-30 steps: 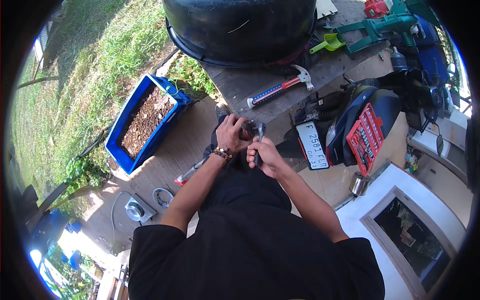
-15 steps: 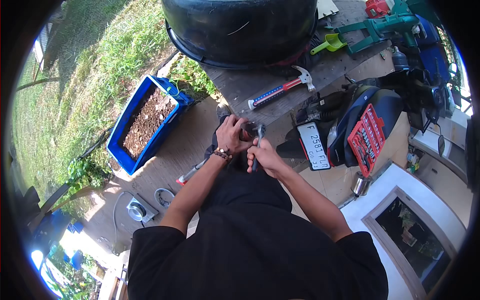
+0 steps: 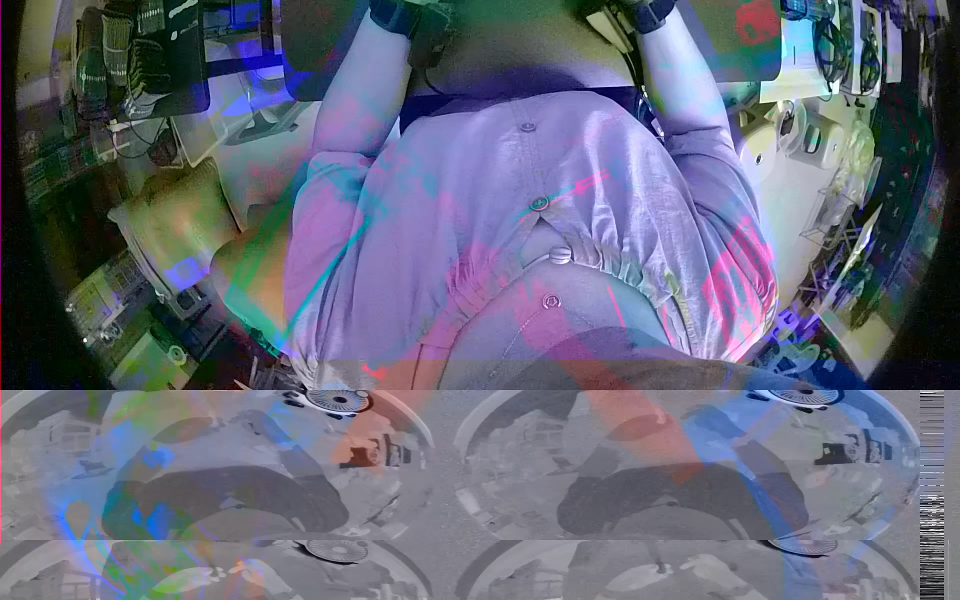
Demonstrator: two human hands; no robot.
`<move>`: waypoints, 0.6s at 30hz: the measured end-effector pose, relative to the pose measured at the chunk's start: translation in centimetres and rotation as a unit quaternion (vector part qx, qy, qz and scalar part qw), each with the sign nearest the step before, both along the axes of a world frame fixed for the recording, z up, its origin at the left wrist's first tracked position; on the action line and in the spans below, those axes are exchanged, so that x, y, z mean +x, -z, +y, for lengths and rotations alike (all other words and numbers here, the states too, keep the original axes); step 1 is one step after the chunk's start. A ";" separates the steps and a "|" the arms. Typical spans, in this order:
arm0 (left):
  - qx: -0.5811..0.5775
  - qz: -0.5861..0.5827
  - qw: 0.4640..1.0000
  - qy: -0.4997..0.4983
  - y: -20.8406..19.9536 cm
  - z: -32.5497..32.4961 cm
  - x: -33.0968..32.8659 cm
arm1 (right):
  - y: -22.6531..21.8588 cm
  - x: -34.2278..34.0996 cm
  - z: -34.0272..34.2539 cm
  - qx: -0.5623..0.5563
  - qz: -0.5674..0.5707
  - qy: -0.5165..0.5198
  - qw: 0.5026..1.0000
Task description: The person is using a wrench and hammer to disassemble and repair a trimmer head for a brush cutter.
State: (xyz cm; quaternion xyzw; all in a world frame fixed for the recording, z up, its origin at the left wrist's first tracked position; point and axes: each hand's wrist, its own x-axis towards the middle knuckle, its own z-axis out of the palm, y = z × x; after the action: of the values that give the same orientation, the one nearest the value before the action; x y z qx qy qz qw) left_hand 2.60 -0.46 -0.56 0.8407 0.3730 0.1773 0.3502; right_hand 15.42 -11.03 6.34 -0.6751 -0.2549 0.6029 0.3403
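Observation:
The head picture is badly garbled, with false colours and ghosted shapes laid over one another. Two forearms in a pale buttoned shirt (image 3: 400, 240) reach to its upper edge. Dark bands, one at the left wrist (image 3: 398, 16) and one at the right wrist (image 3: 648, 14), show there. Beyond the wrists the hands are cut off or lost in dark smears, so their fingers and anything in them cannot be made out. The ratchet wrench held half a second ago cannot be found in this picture.
A brownish, table-like surface (image 3: 530, 45) lies between the wrists. On the left is a tan chair-like shape (image 3: 185, 220). Grey, repeated picture strips (image 3: 230, 470) cover the lower part and hide what is there.
Earlier, both hands worked outdoors with a ratchet wrench, near a hammer and a motorcycle. Now the picture is corrupted and shows a different, indoor-looking scene; no hand movement can be read from it.

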 end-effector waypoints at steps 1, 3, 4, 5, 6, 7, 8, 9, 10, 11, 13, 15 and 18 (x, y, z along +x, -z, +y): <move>-0.023 -0.008 1.000 -0.010 -0.6 0.5 1.1 | 0.1 1.6 -0.4 0.072 -0.070 0.048 0.994; -0.008 0.016 0.999 -0.039 -0.7 0.7 -2.2 | -7.3 1.5 2.4 -0.018 0.136 0.234 0.963; -0.004 0.013 0.999 -0.030 -0.6 1.1 -2.0 | -8.5 2.4 2.4 -0.022 0.152 0.251 0.956; 0.000 0.009 1.000 -0.019 -0.5 1.3 -1.5 | -8.6 2.9 2.4 -0.019 0.146 0.253 0.956; 0.001 0.012 1.000 -0.011 -0.5 1.4 -1.3 | -8.3 3.2 2.3 -0.067 0.199 0.260 0.943; 0.003 0.008 1.000 -0.010 -0.4 1.4 -1.1 | -7.8 3.3 2.1 -0.114 0.252 0.264 0.924; -0.004 0.002 1.000 -0.002 -0.6 1.3 -0.3 | -7.2 3.3 1.4 -0.112 0.247 0.270 0.924; -0.009 0.000 1.000 0.004 -0.5 1.5 -0.2 | -5.7 2.6 0.9 -0.139 0.245 0.264 0.923; -0.007 -0.001 1.000 0.006 -0.4 1.5 0.0 | -4.1 1.8 0.5 -0.165 0.243 0.257 0.921; 0.003 -0.007 1.000 -0.005 -0.4 1.3 -0.1 | -3.6 0.9 0.5 -0.195 0.243 0.246 0.918; 0.014 -0.013 1.000 -0.017 -0.3 1.2 -0.4 | -2.7 0.2 0.7 -0.194 0.249 0.254 0.914; 0.012 0.000 1.000 -0.006 -0.2 1.5 -0.5 | -2.1 -0.3 0.9 -0.190 0.201 0.255 0.926; 0.001 0.004 1.000 -0.012 -0.2 1.3 -0.8 | -1.6 -0.8 0.7 -0.206 0.203 0.223 0.931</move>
State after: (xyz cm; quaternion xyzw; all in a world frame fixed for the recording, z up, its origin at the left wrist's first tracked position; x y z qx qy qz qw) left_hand 1.81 0.81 -0.35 0.8374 0.3841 0.1783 0.3456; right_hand 14.61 -10.34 7.96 -0.6333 0.1066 0.6747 0.3638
